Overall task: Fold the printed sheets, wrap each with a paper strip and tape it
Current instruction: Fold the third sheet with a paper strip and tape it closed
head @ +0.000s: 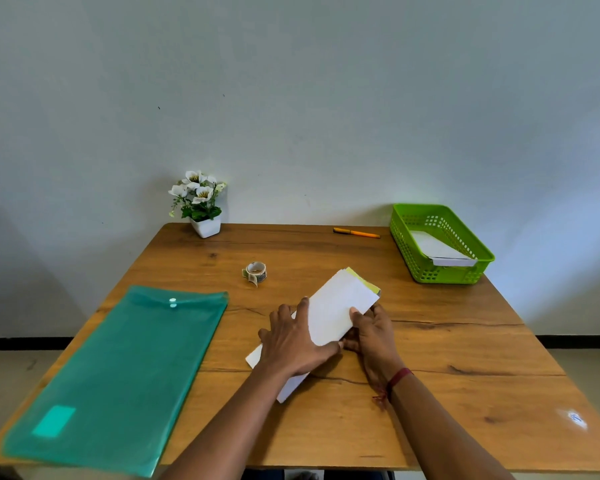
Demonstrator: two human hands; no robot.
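At the middle of the wooden table (pixel 465 358), toward its near edge: folded sheet (pixel 340 306), white, long axis slanting from near-left to far-right. A yellow layer peeks out at the far-right end

Left hand (pixel 291 344) lies flat on the near-left half, fingers straight and spread, pressing down. Right hand (pixel 371 334) pinches the right long edge, thumb on top, fingers tucked beneath. Both are already on the sheet, one at each side of its axis

Tape roll (pixel 255 272) sits beyond the sheet to the far left, apart from it and nearer the left hand. No loose paper strip can be made out

Green basket (pixel 447 273) at far right holds white paper (pixel 437 249), on the right hand's side

Judgement: fold being set along the slant; wrap and tape not yet done on this one
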